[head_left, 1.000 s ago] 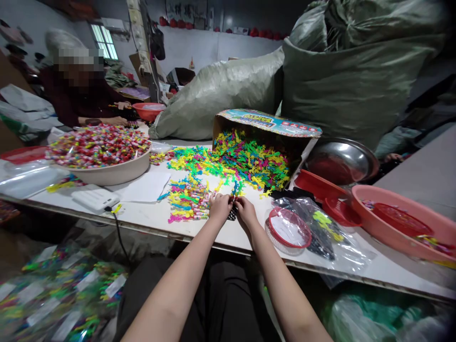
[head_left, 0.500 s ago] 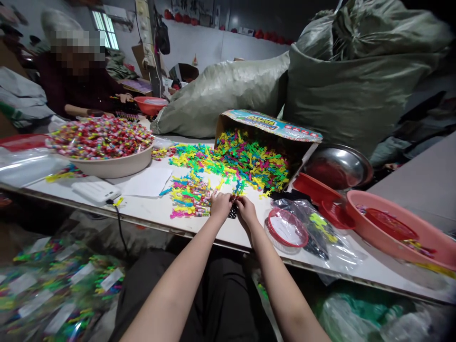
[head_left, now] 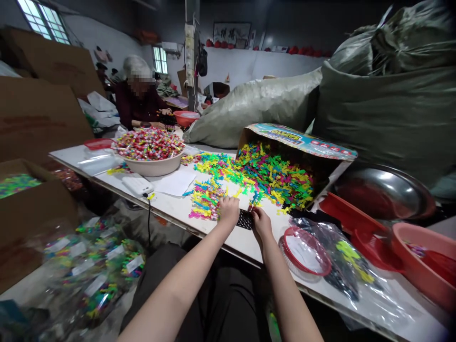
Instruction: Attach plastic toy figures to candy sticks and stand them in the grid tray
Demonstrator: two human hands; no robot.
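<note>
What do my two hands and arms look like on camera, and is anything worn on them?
The left hand and right hand are ungloved. Both forearms are bare, with no sleeve, watch, bracelet, cable or marking in view. Rings are too small to rule out.

The printed flap of the toy-filled box shows yellow lettering resembling "SAVEIO"; its other print is blurred. The framed wall sign's characters are illegible.
</note>
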